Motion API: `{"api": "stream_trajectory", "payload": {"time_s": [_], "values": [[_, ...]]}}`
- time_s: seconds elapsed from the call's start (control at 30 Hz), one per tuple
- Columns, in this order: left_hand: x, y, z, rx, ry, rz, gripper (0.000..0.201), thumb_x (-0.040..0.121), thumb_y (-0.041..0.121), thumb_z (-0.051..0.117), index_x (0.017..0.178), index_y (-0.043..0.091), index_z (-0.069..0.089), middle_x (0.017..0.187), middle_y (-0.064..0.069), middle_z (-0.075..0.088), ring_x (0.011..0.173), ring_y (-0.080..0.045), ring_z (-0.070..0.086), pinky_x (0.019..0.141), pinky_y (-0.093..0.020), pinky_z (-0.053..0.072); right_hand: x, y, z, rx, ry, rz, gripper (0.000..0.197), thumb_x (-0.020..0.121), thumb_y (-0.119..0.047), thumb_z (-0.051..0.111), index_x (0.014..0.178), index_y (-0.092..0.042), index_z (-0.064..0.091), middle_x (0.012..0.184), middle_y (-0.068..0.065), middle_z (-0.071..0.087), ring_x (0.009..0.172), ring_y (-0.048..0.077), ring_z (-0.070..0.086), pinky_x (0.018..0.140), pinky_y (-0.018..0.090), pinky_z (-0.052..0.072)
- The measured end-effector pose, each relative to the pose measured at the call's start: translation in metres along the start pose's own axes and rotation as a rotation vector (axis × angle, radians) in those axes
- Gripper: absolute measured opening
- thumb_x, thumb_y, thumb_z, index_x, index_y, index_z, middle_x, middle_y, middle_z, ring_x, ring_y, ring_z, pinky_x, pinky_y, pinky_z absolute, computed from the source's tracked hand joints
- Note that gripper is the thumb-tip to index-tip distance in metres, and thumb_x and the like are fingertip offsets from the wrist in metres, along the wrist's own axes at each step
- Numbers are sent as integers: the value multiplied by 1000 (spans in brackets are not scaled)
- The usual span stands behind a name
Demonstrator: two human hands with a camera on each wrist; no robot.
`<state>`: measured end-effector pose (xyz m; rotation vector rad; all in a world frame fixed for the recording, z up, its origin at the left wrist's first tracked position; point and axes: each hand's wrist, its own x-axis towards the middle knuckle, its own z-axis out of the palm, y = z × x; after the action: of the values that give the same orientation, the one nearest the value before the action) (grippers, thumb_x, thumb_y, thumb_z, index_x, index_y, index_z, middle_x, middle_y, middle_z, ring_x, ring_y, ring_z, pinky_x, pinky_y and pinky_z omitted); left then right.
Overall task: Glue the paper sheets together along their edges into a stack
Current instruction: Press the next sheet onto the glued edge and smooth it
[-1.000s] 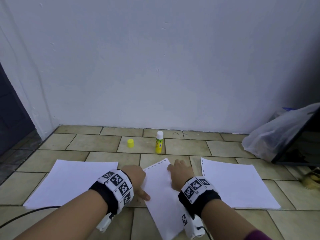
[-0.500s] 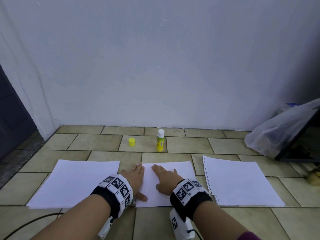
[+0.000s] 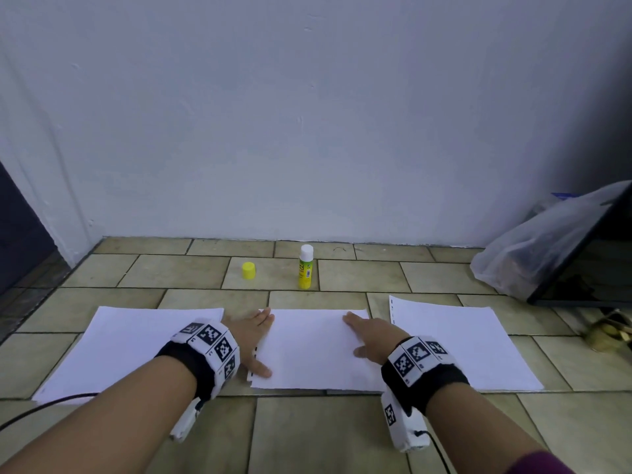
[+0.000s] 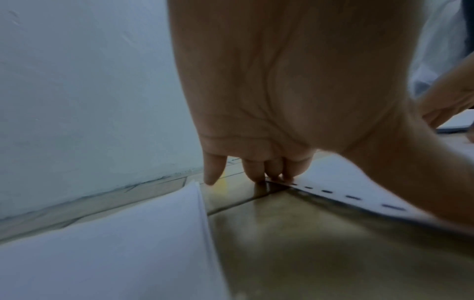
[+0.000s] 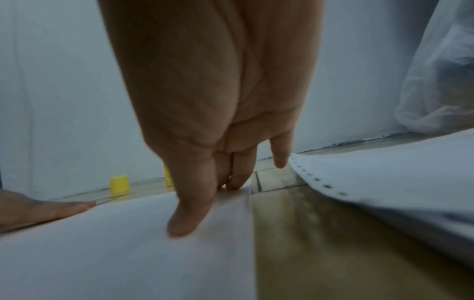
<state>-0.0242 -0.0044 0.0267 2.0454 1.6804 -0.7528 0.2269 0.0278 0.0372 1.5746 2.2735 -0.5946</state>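
Writing: the glue stick (image 3: 305, 268) label is too blurred to read; your wristbands (image 3: 213, 345) carry black-and-white square codes.
Left hand (image 3: 251, 336): your fingers (image 4: 256, 170) lie straight and together, flat on the middle sheet's (image 3: 307, 350) left, punched edge.
Right hand (image 3: 371, 336): your fingers (image 5: 192, 203) are straight and press its right edge.
Sheets: three on the floor (image 3: 325, 436), left sheet (image 3: 126, 347), middle, right sheet (image 3: 458, 343), apart.
Far: glue stick upright, yellow cap (image 3: 248, 270) to its left.
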Motion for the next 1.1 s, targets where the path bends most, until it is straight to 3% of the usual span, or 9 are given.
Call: {"api": "stream_trajectory", "payload": {"time_s": [0.2, 0.33, 0.47, 0.57, 0.7, 0.8, 0.9, 1.0, 1.1], "values": [[5, -6, 11, 96, 10, -4, 127, 75, 56, 71, 148, 15, -25, 157, 3, -28, 146, -12, -17, 117, -58, 0, 5, 11, 0, -5, -74, -20, 121, 64, -32, 87, 151, -28, 3, 148, 6, 38, 133, 27, 40, 109, 42, 36], [3, -3, 9, 123, 23, -19, 129, 74, 56, 72, 148, 13, -25, 157, 1, -28, 147, -13, -17, 117, -57, 4, 7, 9, 4, -64, -26, -12, 121, 61, -32, 88, 149, -27, 5, 148, 2, 40, 132, 28, 42, 107, 43, 38], [1, 1, 7, 104, 35, -57, 134, 72, 55, 75, 147, 8, -26, 157, -5, -27, 148, -17, -10, 119, -52, 8, 6, 0, 2, -191, -2, -47, 115, 67, -30, 85, 151, -14, 8, 158, 3, 16, 143, 27, 23, 115, 43, 26], [-2, 5, 9, 107, 48, -113, 129, 75, 57, 71, 148, 6, -23, 159, -8, -23, 149, -20, -8, 120, -49, 5, 10, -1, 2, -171, 35, -30, 119, 60, -34, 89, 150, -16, 12, 158, 6, 4, 146, 26, 9, 116, 47, 22], [-2, 4, 10, 89, 43, -125, 128, 76, 56, 71, 149, 5, -21, 159, -8, -21, 148, -20, -11, 119, -51, 7, 6, 3, -3, -48, 34, 22, 127, 57, -33, 90, 149, -10, 6, 155, 4, 16, 141, 27, 26, 113, 44, 28], [-1, 4, 10, 86, 34, -126, 129, 75, 56, 71, 148, 5, -22, 158, -9, -23, 148, -21, -13, 119, -50, 8, 4, 4, -7, -23, 7, 42, 137, 53, -35, 92, 151, -12, -2, 158, 2, 15, 142, 28, 27, 112, 44, 32], [1, 2, 12, 81, 33, -129, 129, 75, 57, 71, 148, 6, -23, 158, -9, -23, 148, -20, -13, 120, -50, 8, 3, 1, -10, -10, -6, 43, 136, 54, -32, 92, 151, -12, -1, 155, 5, 26, 141, 26, 30, 111, 41, 34], [1, 2, 11, 84, 31, -130, 130, 76, 57, 71, 147, 5, -24, 158, -9, -25, 148, -21, -13, 120, -48, 7, 0, 0, -15, 30, -25, 36, 133, 56, -26, 91, 152, -19, -2, 143, 7, 45, 139, 28, 32, 108, 44, 38], [0, 4, 11, 83, 30, -125, 129, 77, 55, 71, 147, 4, -25, 157, -10, -25, 148, -21, -12, 121, -43, 7, -3, 10, -22, 167, -31, -9, 133, 57, -26, 91, 152, -26, -2, 146, 3, 42, 136, 23, 37, 110, 40, 34]]}}
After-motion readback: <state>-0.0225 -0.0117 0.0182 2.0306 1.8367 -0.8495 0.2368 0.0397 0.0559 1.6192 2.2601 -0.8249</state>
